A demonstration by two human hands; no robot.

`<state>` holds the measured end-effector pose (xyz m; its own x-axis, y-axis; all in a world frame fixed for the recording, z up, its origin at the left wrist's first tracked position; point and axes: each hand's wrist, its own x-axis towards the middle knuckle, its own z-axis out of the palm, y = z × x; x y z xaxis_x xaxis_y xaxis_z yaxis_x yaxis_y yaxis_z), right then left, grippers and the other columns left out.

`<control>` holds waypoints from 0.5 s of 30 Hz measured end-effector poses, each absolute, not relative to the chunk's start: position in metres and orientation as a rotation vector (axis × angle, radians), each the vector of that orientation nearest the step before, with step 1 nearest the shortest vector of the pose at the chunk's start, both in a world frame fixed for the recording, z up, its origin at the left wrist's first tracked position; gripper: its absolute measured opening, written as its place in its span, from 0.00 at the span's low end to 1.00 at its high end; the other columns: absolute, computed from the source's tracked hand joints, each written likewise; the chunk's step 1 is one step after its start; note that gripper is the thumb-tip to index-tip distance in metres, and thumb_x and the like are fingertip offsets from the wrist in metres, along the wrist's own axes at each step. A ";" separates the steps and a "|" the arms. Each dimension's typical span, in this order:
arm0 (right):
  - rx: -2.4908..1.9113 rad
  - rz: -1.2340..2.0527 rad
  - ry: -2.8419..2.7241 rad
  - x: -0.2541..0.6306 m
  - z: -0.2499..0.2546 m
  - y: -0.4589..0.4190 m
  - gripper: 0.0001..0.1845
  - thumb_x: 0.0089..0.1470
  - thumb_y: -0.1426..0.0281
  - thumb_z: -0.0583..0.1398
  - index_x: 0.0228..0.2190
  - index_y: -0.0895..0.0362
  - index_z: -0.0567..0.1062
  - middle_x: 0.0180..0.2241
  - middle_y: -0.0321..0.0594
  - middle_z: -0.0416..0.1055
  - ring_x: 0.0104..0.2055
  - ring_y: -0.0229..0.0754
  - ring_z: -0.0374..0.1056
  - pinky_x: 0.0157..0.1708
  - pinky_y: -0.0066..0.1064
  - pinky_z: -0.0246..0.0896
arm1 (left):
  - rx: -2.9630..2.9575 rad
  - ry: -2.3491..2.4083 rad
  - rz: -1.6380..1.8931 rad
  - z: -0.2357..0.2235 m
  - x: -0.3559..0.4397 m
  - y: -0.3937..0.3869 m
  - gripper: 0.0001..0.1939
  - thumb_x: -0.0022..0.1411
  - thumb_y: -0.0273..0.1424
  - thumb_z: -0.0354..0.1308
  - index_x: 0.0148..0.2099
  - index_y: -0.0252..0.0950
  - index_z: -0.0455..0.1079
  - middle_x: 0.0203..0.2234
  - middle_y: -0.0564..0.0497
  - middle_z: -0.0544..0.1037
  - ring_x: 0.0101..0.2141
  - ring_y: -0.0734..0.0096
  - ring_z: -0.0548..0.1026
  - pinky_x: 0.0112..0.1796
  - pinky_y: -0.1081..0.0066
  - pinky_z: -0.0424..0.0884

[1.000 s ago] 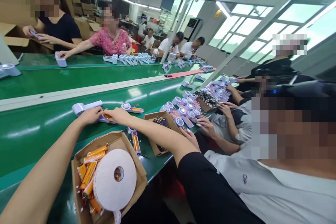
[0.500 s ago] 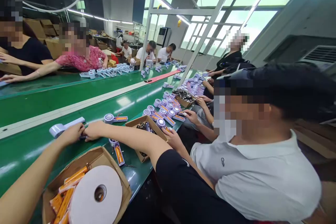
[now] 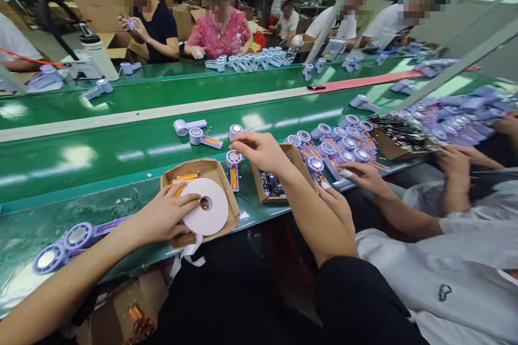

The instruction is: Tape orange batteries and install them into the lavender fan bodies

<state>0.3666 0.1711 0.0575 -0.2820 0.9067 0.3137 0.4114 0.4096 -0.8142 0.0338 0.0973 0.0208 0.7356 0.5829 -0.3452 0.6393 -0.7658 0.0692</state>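
My left hand lies over a cardboard box, fingers spread across a white tape roll and orange battery packs. Whether its fingertips grip a pack is hard to see. My right hand is raised over the belt, fingers bent and apart. Just behind its fingertips sits a lavender handheld fan, its handle partly hidden by the hand. Below stands another open fan with an orange battery in its handle. To the left are a fan with its battery showing and a closed-looking fan.
A box of small dark parts stands under my right forearm. Many fans crowd the right, near a co-worker's hands. Two fans lie by my left forearm. Other people sit across the green belt.
My hands were together at a fan on the belt; they have parted. The left moved back over the box, the right to another fan. The view has swung left and down.
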 end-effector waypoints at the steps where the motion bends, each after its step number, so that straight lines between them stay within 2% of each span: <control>1: -1.130 0.815 -1.862 0.366 0.054 0.160 0.18 0.69 0.56 0.63 0.47 0.55 0.87 0.38 0.41 0.85 0.36 0.39 0.79 0.42 0.33 0.74 | 2.758 0.973 -0.439 0.021 0.038 0.096 0.39 0.71 0.47 0.66 0.79 0.45 0.65 0.77 0.42 0.66 0.78 0.28 0.52 0.72 0.30 0.52; 4: -1.174 0.814 -1.867 0.365 0.041 0.137 0.18 0.67 0.55 0.63 0.42 0.54 0.87 0.36 0.42 0.86 0.35 0.42 0.81 0.39 0.34 0.74 | 2.762 0.921 -0.404 0.026 0.050 0.094 0.40 0.67 0.47 0.69 0.78 0.46 0.67 0.77 0.42 0.67 0.79 0.25 0.51 0.73 0.27 0.48; 8: -1.254 0.726 -1.851 0.376 0.025 0.124 0.18 0.68 0.55 0.63 0.40 0.54 0.87 0.35 0.43 0.86 0.36 0.44 0.82 0.38 0.34 0.75 | 2.704 0.960 -0.434 0.044 0.045 0.089 0.37 0.65 0.50 0.71 0.71 0.44 0.73 0.72 0.42 0.73 0.77 0.30 0.56 0.73 0.37 0.58; 12: -1.341 0.845 -1.862 0.371 0.019 0.086 0.20 0.70 0.54 0.62 0.38 0.54 0.87 0.30 0.39 0.84 0.29 0.41 0.80 0.33 0.31 0.72 | 2.735 1.155 -0.333 0.045 0.020 0.061 0.35 0.66 0.51 0.67 0.70 0.43 0.75 0.71 0.41 0.75 0.76 0.31 0.59 0.69 0.42 0.67; 13: -1.343 0.857 -1.921 0.363 0.018 0.072 0.19 0.70 0.53 0.63 0.38 0.54 0.87 0.31 0.40 0.84 0.31 0.42 0.80 0.35 0.31 0.73 | 2.765 1.178 -0.288 0.038 0.013 0.051 0.35 0.65 0.50 0.67 0.70 0.43 0.75 0.70 0.42 0.75 0.75 0.30 0.60 0.69 0.41 0.67; 15: -1.326 0.757 -2.109 0.339 0.011 0.049 0.18 0.67 0.52 0.68 0.39 0.54 0.87 0.38 0.43 0.87 0.41 0.46 0.83 0.44 0.33 0.75 | 2.843 1.195 -0.133 0.011 -0.004 0.032 0.34 0.63 0.47 0.67 0.69 0.45 0.77 0.69 0.43 0.77 0.73 0.29 0.64 0.70 0.38 0.66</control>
<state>0.3385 0.0492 0.0110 -0.3767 0.9157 0.1399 0.6179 0.3609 -0.6985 -0.0036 0.0324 0.0114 0.6969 0.7100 -0.1008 0.7148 -0.6991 0.0173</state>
